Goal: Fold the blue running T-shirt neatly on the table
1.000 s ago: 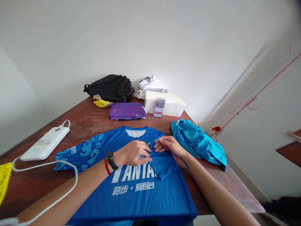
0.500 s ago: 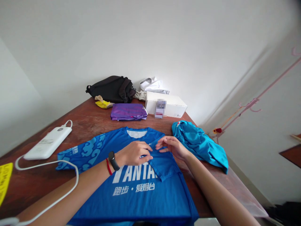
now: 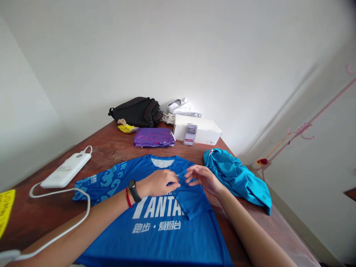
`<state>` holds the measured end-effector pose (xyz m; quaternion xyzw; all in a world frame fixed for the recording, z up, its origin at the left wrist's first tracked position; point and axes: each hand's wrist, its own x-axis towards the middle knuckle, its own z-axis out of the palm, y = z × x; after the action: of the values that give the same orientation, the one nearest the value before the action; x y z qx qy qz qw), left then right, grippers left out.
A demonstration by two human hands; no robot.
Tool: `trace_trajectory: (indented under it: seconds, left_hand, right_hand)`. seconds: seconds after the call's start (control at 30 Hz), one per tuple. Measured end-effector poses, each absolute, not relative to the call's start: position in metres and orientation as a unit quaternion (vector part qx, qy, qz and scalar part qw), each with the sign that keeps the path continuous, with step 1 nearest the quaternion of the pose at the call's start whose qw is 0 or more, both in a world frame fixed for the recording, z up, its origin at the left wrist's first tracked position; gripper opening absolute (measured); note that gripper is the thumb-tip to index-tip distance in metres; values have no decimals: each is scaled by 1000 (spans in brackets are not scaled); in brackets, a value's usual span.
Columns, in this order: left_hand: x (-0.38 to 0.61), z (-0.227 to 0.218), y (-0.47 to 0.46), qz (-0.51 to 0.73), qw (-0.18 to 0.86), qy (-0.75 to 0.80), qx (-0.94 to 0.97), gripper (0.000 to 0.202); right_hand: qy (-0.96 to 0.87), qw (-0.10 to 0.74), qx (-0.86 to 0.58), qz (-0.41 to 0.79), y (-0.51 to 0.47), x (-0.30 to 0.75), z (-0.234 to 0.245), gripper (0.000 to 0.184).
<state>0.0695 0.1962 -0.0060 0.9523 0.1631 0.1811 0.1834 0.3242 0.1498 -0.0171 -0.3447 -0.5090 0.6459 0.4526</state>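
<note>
A blue T-shirt [image 3: 155,246] with white lettering lies spread on the table, collar away from me. Its right sleeve [image 3: 190,205] is folded inward over the chest; the left one lies stretched out with a cloud pattern. My left hand [image 3: 161,182] is over the chest beside the folded sleeve, fingers curved and thumb slightly apart, with nothing seen in them. Over the right shoulder, my right hand [image 3: 204,178] has its fingers loosely spread and holds nothing. Whether the fingertips touch the cloth is hard to tell.
A crumpled turquoise garment [image 3: 236,178] lies right of the shirt. Behind are a folded purple garment [image 3: 154,137], a white box [image 3: 205,128] and a black bag [image 3: 133,111]. A white power bank [image 3: 66,170] sits left; its cable [image 3: 69,231] crosses my left forearm.
The view has tilted up slightly and shifted, so things on the table appear lower. Both hands stay nearly in place over the folded sleeve, with the right fingers a little more spread.
</note>
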Motion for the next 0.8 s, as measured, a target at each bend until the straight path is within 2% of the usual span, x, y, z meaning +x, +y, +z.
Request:
trace_trajectory:
  seconds: [0.07, 0.23, 0.37, 0.43, 0.57, 0.67, 0.8]
  left_hand:
    - [71, 4, 191, 159, 201, 166, 952, 28]
    - [58, 32, 161, 125, 194, 184, 956, 37]
    - [15, 40, 132, 120, 191, 283, 932, 40]
    - [-18, 32, 121, 152, 160, 385, 896, 42]
    - [-90, 1, 105, 292, 26, 581, 759, 46]
    - [-128, -22, 94, 333, -26, 635, 697, 47]
    - [-147, -39, 87, 327, -20, 660, 676, 48]
  right_hand:
    - [-510, 451, -343, 647, 150, 324, -17, 31]
    - [-508, 452, -353, 642, 149, 324, -16, 32]
    - [-507, 448, -347, 649, 147, 325, -14, 32]
    - [-504, 452, -348, 649, 146, 325, -13, 31]
    - [-498, 441, -357, 656, 145, 322, -16, 32]
    - [-499, 427, -356, 664, 145, 317, -21, 32]
    - [-501, 417, -362, 666, 144, 312, -25, 33]
